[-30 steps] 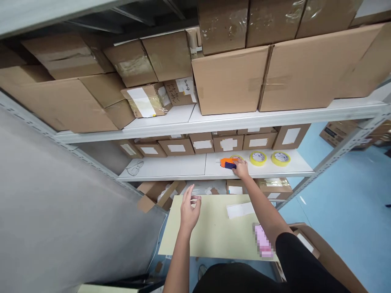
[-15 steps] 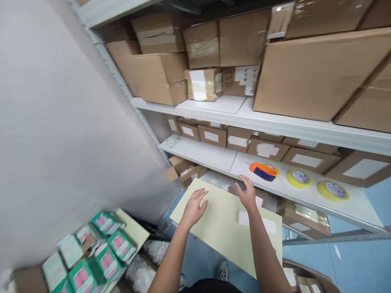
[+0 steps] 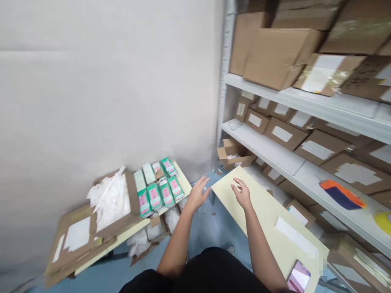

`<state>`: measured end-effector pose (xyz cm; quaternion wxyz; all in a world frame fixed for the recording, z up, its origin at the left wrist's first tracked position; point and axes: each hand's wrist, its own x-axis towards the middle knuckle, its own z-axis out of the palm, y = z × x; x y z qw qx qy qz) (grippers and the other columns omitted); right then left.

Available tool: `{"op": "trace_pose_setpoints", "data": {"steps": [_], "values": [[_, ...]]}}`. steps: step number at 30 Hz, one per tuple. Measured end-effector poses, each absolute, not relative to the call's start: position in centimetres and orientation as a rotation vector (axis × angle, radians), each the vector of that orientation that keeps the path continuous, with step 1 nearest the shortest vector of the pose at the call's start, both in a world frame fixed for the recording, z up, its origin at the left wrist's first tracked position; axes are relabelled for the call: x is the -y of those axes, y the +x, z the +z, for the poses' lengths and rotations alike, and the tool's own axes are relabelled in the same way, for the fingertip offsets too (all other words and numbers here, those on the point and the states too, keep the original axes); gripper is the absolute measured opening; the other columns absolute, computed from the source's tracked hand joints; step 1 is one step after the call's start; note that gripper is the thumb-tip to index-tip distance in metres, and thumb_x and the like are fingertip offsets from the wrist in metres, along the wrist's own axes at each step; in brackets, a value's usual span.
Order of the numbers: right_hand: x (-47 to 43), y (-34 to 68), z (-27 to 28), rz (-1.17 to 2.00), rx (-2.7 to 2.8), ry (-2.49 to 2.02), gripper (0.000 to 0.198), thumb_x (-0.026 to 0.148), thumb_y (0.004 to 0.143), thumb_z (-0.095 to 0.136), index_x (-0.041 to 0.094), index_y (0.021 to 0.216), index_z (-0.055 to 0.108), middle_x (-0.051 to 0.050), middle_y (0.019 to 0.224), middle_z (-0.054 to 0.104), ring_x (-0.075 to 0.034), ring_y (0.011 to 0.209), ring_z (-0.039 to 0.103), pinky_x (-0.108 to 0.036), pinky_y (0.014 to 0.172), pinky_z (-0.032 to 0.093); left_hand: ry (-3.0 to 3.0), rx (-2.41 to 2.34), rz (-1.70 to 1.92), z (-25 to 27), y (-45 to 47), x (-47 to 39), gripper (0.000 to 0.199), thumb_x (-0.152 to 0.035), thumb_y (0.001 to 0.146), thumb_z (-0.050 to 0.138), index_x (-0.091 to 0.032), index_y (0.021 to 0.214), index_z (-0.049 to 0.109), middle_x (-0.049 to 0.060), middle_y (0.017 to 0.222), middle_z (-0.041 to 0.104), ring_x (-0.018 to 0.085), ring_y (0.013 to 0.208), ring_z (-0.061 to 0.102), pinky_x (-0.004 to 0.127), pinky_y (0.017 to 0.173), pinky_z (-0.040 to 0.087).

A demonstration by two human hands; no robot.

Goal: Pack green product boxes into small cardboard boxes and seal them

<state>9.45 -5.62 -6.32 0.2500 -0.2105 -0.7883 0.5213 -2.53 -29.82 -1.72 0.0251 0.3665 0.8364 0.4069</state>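
Observation:
My left hand (image 3: pixel 198 196) is raised over the gap between two pale yellow tables, fingers apart and holding nothing. To its left, several green boxes with pink contents (image 3: pixel 165 193) sit in rows on the left table (image 3: pixel 185 179). My right hand (image 3: pixel 242 193), also empty with fingers spread, hovers above the right table (image 3: pixel 259 211). On that table lie a long white strip (image 3: pixel 296 236) and, near its front corner, a phone (image 3: pixel 299 276).
An open carton of white bags (image 3: pixel 113 199) stands on the left table. Metal shelving (image 3: pixel 262 140) at right holds many brown cartons, an orange and dark blue tape dispenser (image 3: pixel 342 194) and yellow tape (image 3: pixel 383 221). An open carton (image 3: pixel 235 154) sits low in the corner.
My view has swung left, bringing the green boxes and the carton of white bags further in. Both hands have turned along with it, staying empty. The phone now shows.

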Motion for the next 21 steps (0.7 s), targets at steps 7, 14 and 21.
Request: {"op": "trace_pose_setpoints", "data": {"steps": [7,14,21], "values": [[21.6,-0.3,-7.3,1.475,2.372,-0.288,0.043,0.049,0.090,0.063,0.024,0.124,0.073,-0.015,0.138,0.068,-0.031,0.126,0.064,-0.048,0.096,0.059,0.690,-2.719,1.422,-3.9,-6.2,48.4,0.051,-0.034,0.097,0.057,-0.023,0.147,0.059,0.012,0.155,0.056,0.028,0.147,0.049,0.050,0.123,0.040],[34.5,-7.8,-8.3,1.511,2.511,-0.047,0.050,0.045,0.091,0.060,0.023,0.135,0.067,-0.015,0.147,0.061,-0.030,0.133,0.060,-0.045,0.097,0.059,0.308,-2.881,1.510,-6.1,-8.7,63.6,0.049,-0.037,0.096,0.057,-0.021,0.141,0.064,0.013,0.148,0.062,0.029,0.142,0.054,0.050,0.120,0.043],[38.8,-12.0,-9.8,1.534,2.656,0.021,0.056,0.040,0.090,0.057,0.022,0.143,0.060,-0.015,0.150,0.058,-0.031,0.136,0.058,-0.047,0.103,0.056,0.042,-2.760,1.550,-10.9,-10.9,62.8,0.045,-0.027,0.091,0.059,-0.016,0.134,0.068,0.015,0.139,0.068,0.030,0.132,0.063,0.050,0.111,0.052]]}}
